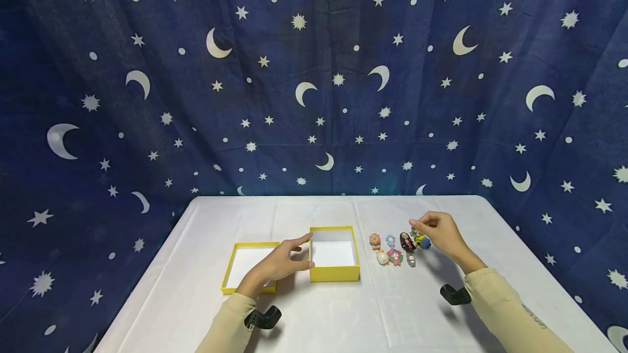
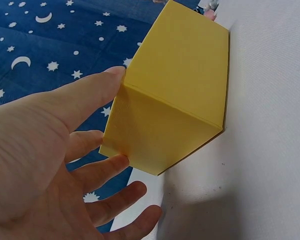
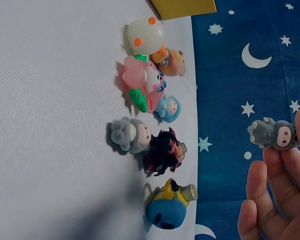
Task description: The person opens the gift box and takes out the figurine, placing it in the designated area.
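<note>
My left hand (image 1: 281, 260) touches the left side of an open yellow box (image 1: 334, 273) with a white inside; its fingers are spread and fairly straight, the thumb at a top edge in the left wrist view. My right hand (image 1: 441, 234) pinches a small grey figurine (image 3: 273, 134) between thumb and fingers, raised above the table. Below it lie a yellow-and-blue minion figurine (image 3: 167, 210), a dark red-and-black figurine (image 3: 162, 152) and another grey figurine (image 3: 130, 136).
A yellow lid (image 1: 229, 266) lies left of the box, partly behind my left hand. Between box and right hand are a pink figurine (image 3: 140, 82), a white orange-spotted one (image 3: 146, 37), a light-blue one (image 3: 168, 108) and an orange-brown one (image 3: 175, 64). A starry curtain (image 1: 275, 97) hangs behind.
</note>
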Tool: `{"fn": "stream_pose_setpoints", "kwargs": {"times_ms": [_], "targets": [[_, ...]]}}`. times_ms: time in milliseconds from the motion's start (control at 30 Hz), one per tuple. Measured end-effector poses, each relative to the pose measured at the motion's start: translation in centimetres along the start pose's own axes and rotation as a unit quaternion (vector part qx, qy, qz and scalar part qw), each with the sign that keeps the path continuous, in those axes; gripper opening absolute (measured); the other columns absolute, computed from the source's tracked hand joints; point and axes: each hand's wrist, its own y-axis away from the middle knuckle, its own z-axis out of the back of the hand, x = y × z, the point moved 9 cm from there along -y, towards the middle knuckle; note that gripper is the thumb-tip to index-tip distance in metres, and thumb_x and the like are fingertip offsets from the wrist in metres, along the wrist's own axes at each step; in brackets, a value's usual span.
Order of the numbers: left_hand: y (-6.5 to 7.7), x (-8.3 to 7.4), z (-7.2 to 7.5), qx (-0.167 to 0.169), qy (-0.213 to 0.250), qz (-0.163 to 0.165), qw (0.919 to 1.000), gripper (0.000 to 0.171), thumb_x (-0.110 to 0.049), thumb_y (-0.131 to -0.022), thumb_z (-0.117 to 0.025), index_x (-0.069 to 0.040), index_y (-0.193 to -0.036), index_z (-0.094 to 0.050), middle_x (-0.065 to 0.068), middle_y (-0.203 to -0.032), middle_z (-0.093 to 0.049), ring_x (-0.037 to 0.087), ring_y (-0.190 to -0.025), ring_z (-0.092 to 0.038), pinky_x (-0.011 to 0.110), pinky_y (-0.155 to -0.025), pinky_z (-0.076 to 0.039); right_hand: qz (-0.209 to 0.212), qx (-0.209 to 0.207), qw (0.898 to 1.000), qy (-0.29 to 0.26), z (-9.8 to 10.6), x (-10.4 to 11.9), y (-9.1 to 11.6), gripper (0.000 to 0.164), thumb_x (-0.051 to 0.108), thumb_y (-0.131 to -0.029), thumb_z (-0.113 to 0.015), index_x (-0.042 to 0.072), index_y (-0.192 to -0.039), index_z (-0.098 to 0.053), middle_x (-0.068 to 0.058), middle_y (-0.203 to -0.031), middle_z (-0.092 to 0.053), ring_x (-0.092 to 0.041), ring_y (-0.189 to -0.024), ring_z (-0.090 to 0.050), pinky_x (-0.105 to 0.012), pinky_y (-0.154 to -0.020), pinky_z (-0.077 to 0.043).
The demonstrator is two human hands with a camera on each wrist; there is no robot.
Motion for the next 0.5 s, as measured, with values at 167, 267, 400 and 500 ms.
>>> {"fn": "stream_pose_setpoints", "kwargs": {"times_ms": [167,267,400,500], "targets": [[0.1,-0.1,0.0,0.001,0.000,0.000,1.0000,0.075,-0.025,-0.094,-0.073,-0.012,-0.158,-0.035,0.010,-0.164,-0.037,0.041,-0.143,-0.043,0.064,-0.118,-0.030,-0.003,0.001,1.000,0.016,0.4,-0.4,0.2,0.027,0.021,-0.095,-0.072,-0.004,-0.085,-0.072,-0.013,-0.074,-0.070,-0.006,-0.064,-0.057,-0.022,-0.061,-0.045],[0.1,-0.1,0.0,0.001,-0.001,0.001,1.0000,0.075,-0.026,-0.094,-0.072,-0.013,-0.158,-0.035,0.009,-0.164,-0.037,0.041,-0.143,-0.043,0.064,-0.118,-0.031,-0.003,0.002,1.000,0.013,0.5,-0.7,0.3,0.028,0.021,-0.094,-0.073,-0.005,-0.084,-0.071,-0.010,-0.071,-0.068,-0.003,-0.062,-0.053,-0.023,-0.057,-0.041],[0.1,-0.1,0.0,0.001,0.001,0.000,1.0000,0.075,-0.025,-0.095,-0.072,-0.013,-0.159,-0.035,0.007,-0.164,-0.036,0.040,-0.144,-0.043,0.063,-0.118,-0.031,-0.001,0.002,1.000,0.006,0.6,-1.1,0.4,0.028,0.020,-0.094,-0.072,-0.005,-0.082,-0.071,-0.011,-0.069,-0.068,-0.003,-0.059,-0.051,-0.023,-0.052,-0.037],[0.0,-0.1,0.0,0.002,0.003,-0.003,1.0000,0.075,-0.024,-0.095,-0.072,-0.012,-0.159,-0.034,0.007,-0.164,-0.036,0.040,-0.144,-0.043,0.063,-0.118,-0.031,-0.004,0.001,1.000,0.010,0.8,-1.4,0.5,0.028,0.021,-0.095,-0.072,-0.005,-0.082,-0.071,-0.016,-0.070,-0.069,-0.005,-0.059,-0.053,-0.023,-0.050,-0.035]]}}
